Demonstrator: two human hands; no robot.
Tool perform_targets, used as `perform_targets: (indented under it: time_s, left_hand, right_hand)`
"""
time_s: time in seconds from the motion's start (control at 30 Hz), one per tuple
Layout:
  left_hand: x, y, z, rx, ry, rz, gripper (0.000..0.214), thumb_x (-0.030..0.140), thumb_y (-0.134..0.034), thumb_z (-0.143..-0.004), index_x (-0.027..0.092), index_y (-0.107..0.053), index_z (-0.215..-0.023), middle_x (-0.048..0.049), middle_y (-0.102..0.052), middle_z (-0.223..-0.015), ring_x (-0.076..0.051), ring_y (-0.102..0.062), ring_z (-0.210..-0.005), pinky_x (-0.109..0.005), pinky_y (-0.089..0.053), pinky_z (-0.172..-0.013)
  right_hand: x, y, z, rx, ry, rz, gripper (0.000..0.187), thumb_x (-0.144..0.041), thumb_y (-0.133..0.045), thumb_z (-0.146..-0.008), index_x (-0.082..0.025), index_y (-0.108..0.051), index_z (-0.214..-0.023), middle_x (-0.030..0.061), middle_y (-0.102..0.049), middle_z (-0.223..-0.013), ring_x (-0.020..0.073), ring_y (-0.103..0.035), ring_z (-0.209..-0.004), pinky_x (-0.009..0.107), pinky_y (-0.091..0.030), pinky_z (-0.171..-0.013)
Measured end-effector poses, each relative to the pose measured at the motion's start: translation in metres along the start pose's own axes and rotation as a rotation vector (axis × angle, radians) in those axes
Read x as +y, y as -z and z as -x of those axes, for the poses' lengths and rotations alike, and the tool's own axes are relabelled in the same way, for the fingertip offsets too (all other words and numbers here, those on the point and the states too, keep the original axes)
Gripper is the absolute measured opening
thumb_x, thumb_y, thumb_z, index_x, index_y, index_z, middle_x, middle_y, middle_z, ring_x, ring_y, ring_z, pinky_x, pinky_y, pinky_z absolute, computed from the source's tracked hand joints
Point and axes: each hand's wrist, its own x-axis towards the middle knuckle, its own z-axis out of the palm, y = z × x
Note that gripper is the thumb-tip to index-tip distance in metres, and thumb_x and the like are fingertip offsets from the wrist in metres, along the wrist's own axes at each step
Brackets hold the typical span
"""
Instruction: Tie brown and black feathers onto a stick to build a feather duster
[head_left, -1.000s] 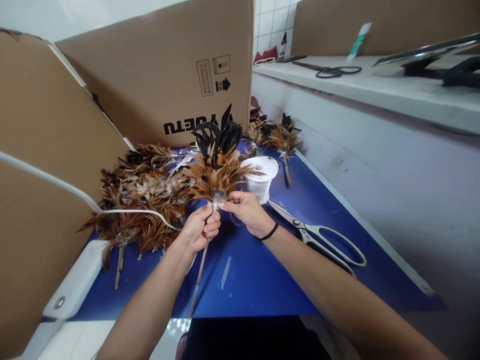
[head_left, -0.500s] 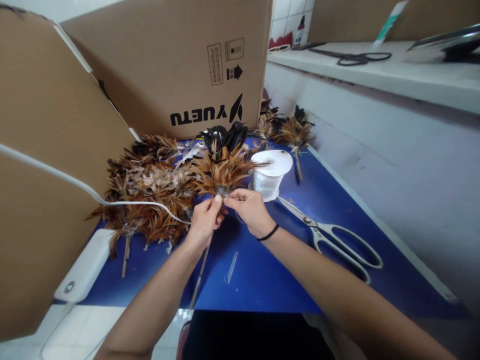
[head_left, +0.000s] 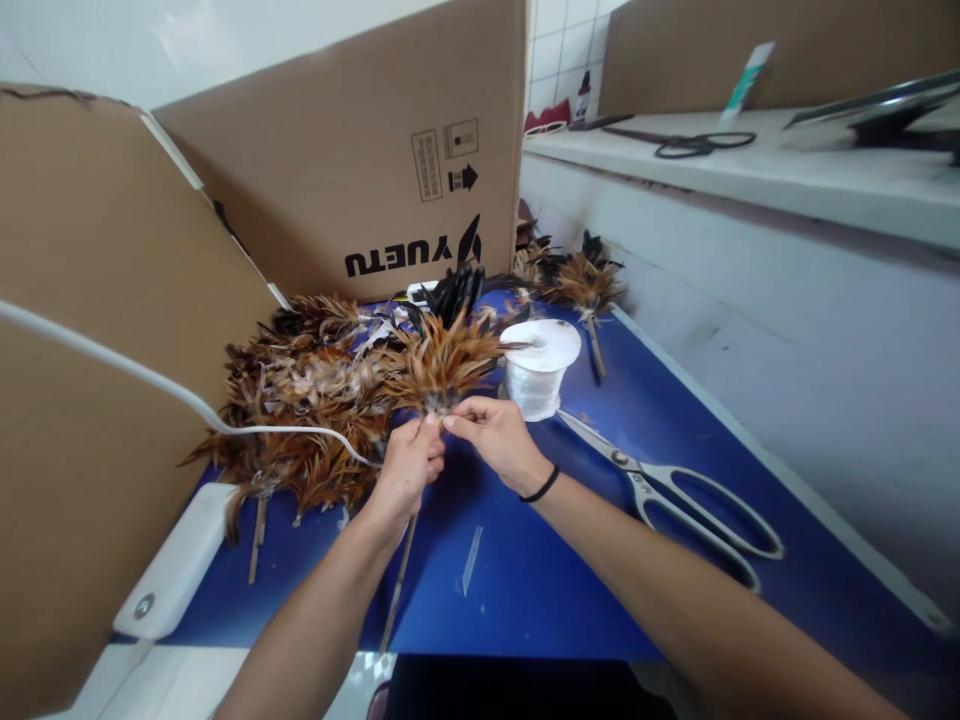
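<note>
My left hand (head_left: 411,462) is closed around the stick of a feather duster (head_left: 442,355), just under its brown and black feathers. The thin stick (head_left: 400,580) runs down below that hand toward the table's front edge. My right hand (head_left: 495,437), with a black band on the wrist, pinches at the base of the feathers, its fingertips against the left thumb. What lies between the right fingertips is too small to tell. Right behind the right hand stands a white spool (head_left: 536,385) of clear strip. Large scissors (head_left: 637,470) lie beside the right forearm.
A heap of brown feathers (head_left: 300,400) lies left on the blue table (head_left: 540,590). A white power bank (head_left: 176,565) and white cable (head_left: 150,375) are nearby. Cardboard boxes (head_left: 315,180) wall the back and left. Another feather bundle (head_left: 589,280) lies behind the spool.
The camera view has tilted up slightly, so everything sits lower in the picture. My left fingers have closed more tightly round the stick; the right hand still pinches beside them.
</note>
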Motion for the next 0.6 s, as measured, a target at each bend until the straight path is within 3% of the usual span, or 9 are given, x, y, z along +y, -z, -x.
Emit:
perform_targets:
  time_s: [0.1, 0.23, 0.4, 0.47, 0.6]
  left_hand:
    - [0.004, 0.002, 0.003, -0.046, 0.016, 0.046, 0.042, 0.052, -0.066, -0.069, 0.015, -0.046, -0.068, 0.0098, -0.031, -0.047, 0.000, -0.023, -0.032, -0.013, -0.012, -0.032]
    - [0.006, 0.002, 0.004, -0.109, 0.045, 0.107, 0.042, 0.054, -0.064, -0.072, 0.015, -0.048, -0.071, 0.0105, -0.030, -0.046, 0.000, -0.020, -0.031, -0.013, -0.012, -0.032]
    - [0.006, 0.004, 0.003, -0.198, 0.121, 0.147, 0.041, 0.053, -0.060, -0.075, 0.014, -0.049, -0.072, 0.0103, -0.030, -0.045, 0.000, -0.018, -0.030, -0.013, -0.010, -0.030]
    - [0.005, 0.005, 0.002, -0.235, 0.140, 0.178, 0.040, 0.052, -0.059, -0.077, 0.014, -0.050, -0.073, 0.0101, -0.030, -0.044, 0.000, -0.019, -0.030, -0.013, -0.011, -0.030]
    - [0.004, 0.004, 0.004, -0.289, 0.164, 0.204, 0.039, 0.052, -0.056, -0.079, 0.014, -0.050, -0.075, 0.0084, -0.035, -0.045, -0.001, -0.024, -0.030, -0.013, -0.013, -0.030]
  right_hand:
    - [-0.004, 0.000, 0.000, -0.021, -0.002, -0.058, 0.016, -0.029, -0.072, -0.061, -0.016, -0.063, -0.061, -0.0006, -0.061, -0.061, 0.0108, -0.051, -0.059, 0.026, -0.040, -0.059]
    - [-0.008, 0.000, 0.003, -0.021, -0.114, -0.150, 0.030, -0.038, -0.077, -0.057, -0.015, -0.059, -0.064, -0.0013, -0.060, -0.060, 0.0069, -0.044, -0.049, 0.023, -0.031, -0.046]
    - [-0.014, 0.005, 0.008, -0.135, -0.306, -0.210, 0.038, -0.047, -0.076, -0.057, -0.016, -0.055, -0.065, -0.0106, -0.037, -0.042, 0.0027, -0.020, -0.037, 0.022, -0.011, -0.037]
    - [-0.017, 0.007, 0.009, -0.178, -0.315, -0.199, 0.037, -0.047, -0.075, -0.060, -0.016, -0.056, -0.063, -0.0112, -0.031, -0.040, 0.0028, -0.018, -0.037, 0.022, -0.009, -0.038]
    - [-0.022, 0.008, 0.009, -0.120, -0.230, -0.181, 0.031, -0.040, -0.076, -0.059, -0.014, -0.060, -0.060, -0.0044, -0.050, -0.048, 0.0028, -0.027, -0.039, 0.023, -0.018, -0.039]
